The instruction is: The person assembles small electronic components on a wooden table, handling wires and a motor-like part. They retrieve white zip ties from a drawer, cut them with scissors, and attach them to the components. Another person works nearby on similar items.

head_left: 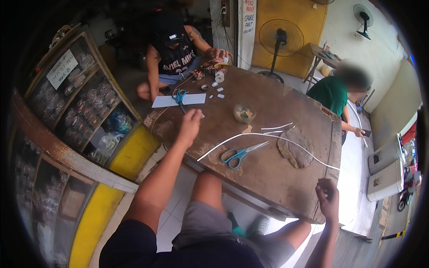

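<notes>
My left hand is closed above the table's left part, just in front of a white sheet with blue-handled scissors on it. A small white piece shows beside its fingers; what they hold, if anything, is hidden. Off the table's right edge, my right hand is raised with fingers curled, and I cannot make out anything in it. A long white tube or cord curves across the table toward that edge. Below it lie teal-handled scissors, partly opened, beside a flat brown, worn-looking piece.
The worn brown table carries a clear tub, small white pieces and motor-like parts with wires. One person sits across at the far left, another in green at the right. Glass-front shelves stand left; a standing fan is behind.
</notes>
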Demonstrator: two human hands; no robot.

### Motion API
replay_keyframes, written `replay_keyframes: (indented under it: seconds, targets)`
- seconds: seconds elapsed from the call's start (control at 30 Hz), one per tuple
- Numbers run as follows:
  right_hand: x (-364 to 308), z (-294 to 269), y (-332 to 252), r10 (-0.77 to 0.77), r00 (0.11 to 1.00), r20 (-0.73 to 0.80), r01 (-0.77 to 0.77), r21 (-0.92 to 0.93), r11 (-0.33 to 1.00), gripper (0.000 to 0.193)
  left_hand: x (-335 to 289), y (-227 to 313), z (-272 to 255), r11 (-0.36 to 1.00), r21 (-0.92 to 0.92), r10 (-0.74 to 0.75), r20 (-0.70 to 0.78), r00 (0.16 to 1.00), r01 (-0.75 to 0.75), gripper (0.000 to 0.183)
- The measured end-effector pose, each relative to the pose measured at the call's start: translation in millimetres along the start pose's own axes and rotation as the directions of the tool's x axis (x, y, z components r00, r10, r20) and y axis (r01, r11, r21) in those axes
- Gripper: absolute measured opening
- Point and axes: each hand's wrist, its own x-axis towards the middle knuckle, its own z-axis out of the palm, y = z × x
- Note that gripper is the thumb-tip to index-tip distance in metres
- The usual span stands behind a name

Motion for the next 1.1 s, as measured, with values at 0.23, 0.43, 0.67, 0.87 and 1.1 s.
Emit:
replay_keyframes:
  seconds: [0.23, 0.43, 0.67, 0.87, 1.1]
  targets:
    - [91, 94, 50, -0.002, 0.973, -0.232, -0.103, -0.436, 0.894, 0.046, -43, 14, 8, 0.814, 0.52, 0.236, 0.109, 0.966, -0.258, 0.03]
    - [90, 100, 65, 0.087, 0.943, -0.321, -0.264, -0.566, 0.781, 0.05, -101, -33, 2, 0.535, 0.766, 0.209, 0.29, 0.934, -0.357, 0.022]
    - [99, 90, 68, 0.238, 0.928, -0.286, -0.344, -0.418, 0.841, 0.026, -85, -51, 22, 0.537, 0.785, 0.323, 0.148, 0.935, -0.31, 0.012]
    - [113, 61, 40, 0.168, 0.969, -0.182, -0.247, -0.641, 0.727, 0.023, -89, -3, 32, 0.764, 0.508, 0.394, 0.12, 0.911, -0.398, 0.013]
    - [110, 47, -69, 0.189, 0.956, -0.223, -0.004, 0.637, 0.771, 0.025, -144, 50, 106, 0.98, 0.036, 0.175, 0.331, 0.927, -0.198, 0.034]
